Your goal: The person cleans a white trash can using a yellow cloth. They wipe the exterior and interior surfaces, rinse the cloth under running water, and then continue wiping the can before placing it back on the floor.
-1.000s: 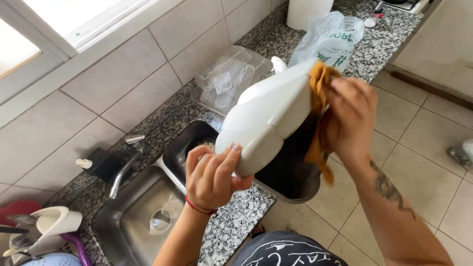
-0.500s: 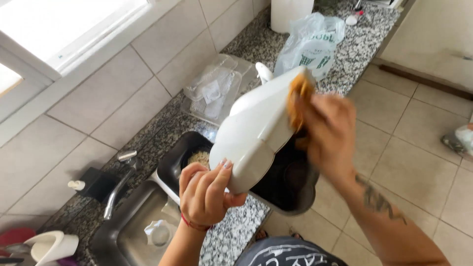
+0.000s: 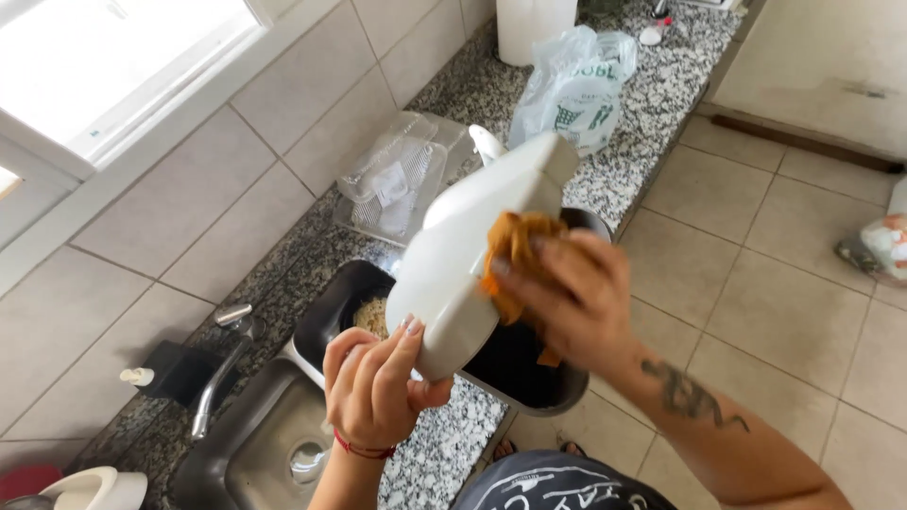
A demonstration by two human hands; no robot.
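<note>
The left hand (image 3: 373,387) has its grip closed round the lower end of a white lid (image 3: 463,255), held in the air above the black pan (image 3: 524,373) on the table (image 3: 439,449), its long axis running from 7 to 1 o'clock. The right hand (image 3: 567,293) grip presses an orange cloth (image 3: 510,255) against the lid's face. At 9 o'clock in the pan lies pale food (image 3: 371,314).
</note>
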